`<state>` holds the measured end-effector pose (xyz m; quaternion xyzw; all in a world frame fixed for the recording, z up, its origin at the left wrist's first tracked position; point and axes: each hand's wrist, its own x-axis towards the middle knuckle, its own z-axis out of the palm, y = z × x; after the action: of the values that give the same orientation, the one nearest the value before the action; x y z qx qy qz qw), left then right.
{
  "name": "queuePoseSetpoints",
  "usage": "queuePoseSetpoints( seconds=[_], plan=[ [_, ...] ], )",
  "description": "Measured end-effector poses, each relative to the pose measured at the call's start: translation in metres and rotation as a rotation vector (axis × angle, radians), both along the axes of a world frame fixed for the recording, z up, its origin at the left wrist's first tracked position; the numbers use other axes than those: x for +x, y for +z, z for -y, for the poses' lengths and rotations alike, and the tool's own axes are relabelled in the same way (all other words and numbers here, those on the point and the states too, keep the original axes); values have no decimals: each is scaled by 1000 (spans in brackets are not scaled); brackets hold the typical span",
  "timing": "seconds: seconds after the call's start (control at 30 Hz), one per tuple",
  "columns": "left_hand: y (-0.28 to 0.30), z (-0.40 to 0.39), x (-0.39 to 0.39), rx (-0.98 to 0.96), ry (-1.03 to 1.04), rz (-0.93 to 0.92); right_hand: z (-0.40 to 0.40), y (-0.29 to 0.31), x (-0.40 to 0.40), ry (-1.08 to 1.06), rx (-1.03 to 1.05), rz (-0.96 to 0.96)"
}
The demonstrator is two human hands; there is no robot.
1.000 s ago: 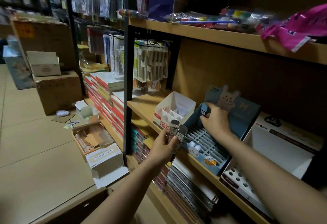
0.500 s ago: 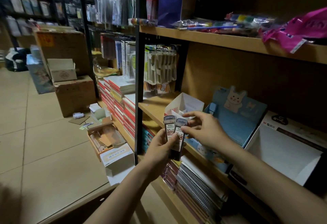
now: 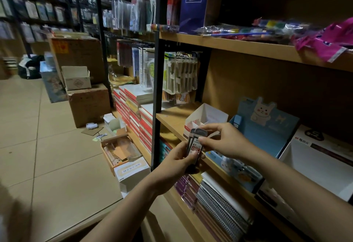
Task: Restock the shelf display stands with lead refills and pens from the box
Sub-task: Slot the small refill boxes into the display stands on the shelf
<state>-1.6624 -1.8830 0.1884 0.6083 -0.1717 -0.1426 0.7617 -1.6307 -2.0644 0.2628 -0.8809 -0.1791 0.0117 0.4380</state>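
Left hand (image 3: 183,160) grips a small bunch of slim dark lead-refill cases with white and red labels (image 3: 196,145), fingers curled round the lower ends, held in front of the wooden middle shelf (image 3: 172,116). Right hand (image 3: 225,141) comes in from the side, thumb and forefinger pinching the top of the front case. How many cases are in the bunch is hard to tell in this dim light, perhaps two. Just behind the hands sits the white cardboard display stand with inner dividers (image 3: 207,117); beside it, the pale blue cardboard stand with a rabbit cut-out (image 3: 265,125). Down on the floor, an open brown cardboard box (image 3: 122,151) lies by the shelf's black upright
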Motion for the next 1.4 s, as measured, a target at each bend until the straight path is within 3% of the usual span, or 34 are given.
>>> queuePoseSetpoints(
  seconds=[0.23,0.3,0.43,0.6,1.4],
  plan=[
    [14,-6,28,110,-196,-19,5,13,19,50,-146,-1],
    [16,-5,40,149,-92,29,8,25,32,-8,-146,35],
    [10,2,68,399,474,208,14,52,71,-312,-119,380],
    [3,24,91,578,426,205,6,46,114,-322,-181,489],
    [-25,48,116,484,512,241,6,3,157,-261,-507,341]
  ],
)
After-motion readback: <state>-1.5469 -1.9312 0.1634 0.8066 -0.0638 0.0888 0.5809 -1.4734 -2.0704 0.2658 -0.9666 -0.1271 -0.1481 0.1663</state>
